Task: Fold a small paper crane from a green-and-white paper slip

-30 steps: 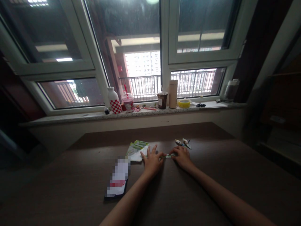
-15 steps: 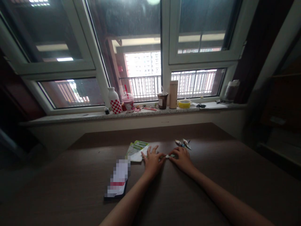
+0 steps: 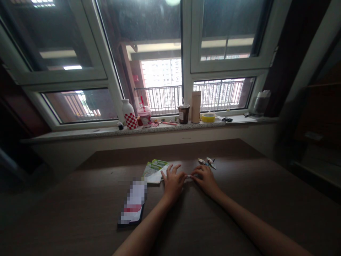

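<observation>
Between my fingertips is a small whitish piece of folded paper (image 3: 189, 176), low over the brown table (image 3: 106, 185). My left hand (image 3: 173, 182) pinches its left end with thumb and index finger, while the other fingers are spread. On the right end, the fingers of my right hand (image 3: 206, 180) are closed and cover much of it. Green and white printed paper sheets (image 3: 156, 171) lie just left of my left hand. Behind my right hand stands a small folded paper figure (image 3: 207, 163) with pointed tips.
A phone (image 3: 133, 204) with a blurred screen lies left of my left forearm. Along the windowsill (image 3: 162, 128) are a checkered bottle (image 3: 129, 114), two drink cups, a tan flask (image 3: 196, 107), yellow tape (image 3: 208, 117) and black scissors (image 3: 227, 120).
My fingers have shifted slightly on the paper piece, and less of its green print shows between them. The sheets, paper figure and phone stay where they were.
</observation>
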Demonstrator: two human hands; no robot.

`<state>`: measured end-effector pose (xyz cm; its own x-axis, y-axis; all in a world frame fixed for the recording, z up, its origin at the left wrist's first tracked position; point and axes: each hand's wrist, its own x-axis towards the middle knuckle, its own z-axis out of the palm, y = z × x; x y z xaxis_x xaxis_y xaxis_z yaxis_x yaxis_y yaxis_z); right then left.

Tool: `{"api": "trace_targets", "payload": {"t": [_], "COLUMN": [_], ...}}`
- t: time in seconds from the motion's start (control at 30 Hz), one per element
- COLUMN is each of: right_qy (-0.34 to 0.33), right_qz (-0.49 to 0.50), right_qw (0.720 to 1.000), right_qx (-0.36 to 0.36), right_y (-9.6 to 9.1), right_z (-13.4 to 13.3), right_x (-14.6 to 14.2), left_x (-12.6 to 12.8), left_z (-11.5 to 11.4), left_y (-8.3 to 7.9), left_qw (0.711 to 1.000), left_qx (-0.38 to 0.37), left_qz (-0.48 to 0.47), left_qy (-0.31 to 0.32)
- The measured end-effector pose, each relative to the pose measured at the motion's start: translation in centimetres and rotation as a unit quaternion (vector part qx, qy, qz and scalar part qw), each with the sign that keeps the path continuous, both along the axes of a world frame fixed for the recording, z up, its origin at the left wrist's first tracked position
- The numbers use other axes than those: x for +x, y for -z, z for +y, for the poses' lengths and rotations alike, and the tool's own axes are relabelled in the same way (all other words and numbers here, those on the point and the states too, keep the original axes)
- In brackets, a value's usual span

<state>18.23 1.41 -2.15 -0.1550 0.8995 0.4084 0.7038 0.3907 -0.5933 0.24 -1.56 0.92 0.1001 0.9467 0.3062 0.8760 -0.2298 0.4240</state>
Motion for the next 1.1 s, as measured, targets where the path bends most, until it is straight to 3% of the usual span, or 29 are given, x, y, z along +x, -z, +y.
{"api": "trace_targets", "payload": {"t": [0.37,0.73,1.1], "right_qy": [-0.018,-0.012,0.014], "right_qz": [-0.002,-0.007,0.022], "right_qw": [0.994,0.997,0.996], "right_qx": [0.109,0.080,0.087], "right_y": [0.49,0.51,1.05], "right_z": [-0.08,-0.02,0.32], "right_x": [0.06,-0.04,-0.25], "left_x": [0.00,0.37,0.43], "left_z": [0.24,0.67,0.60], "left_y": [0.52,0.26,0.60], "left_qw": [0.997,0.996,0.995], "left_qx": [0.065,-0.011,0.012], "left_qz": [-0.037,-0.089,-0.099], "left_qy": [0.007,-0.016,-0.010]}}
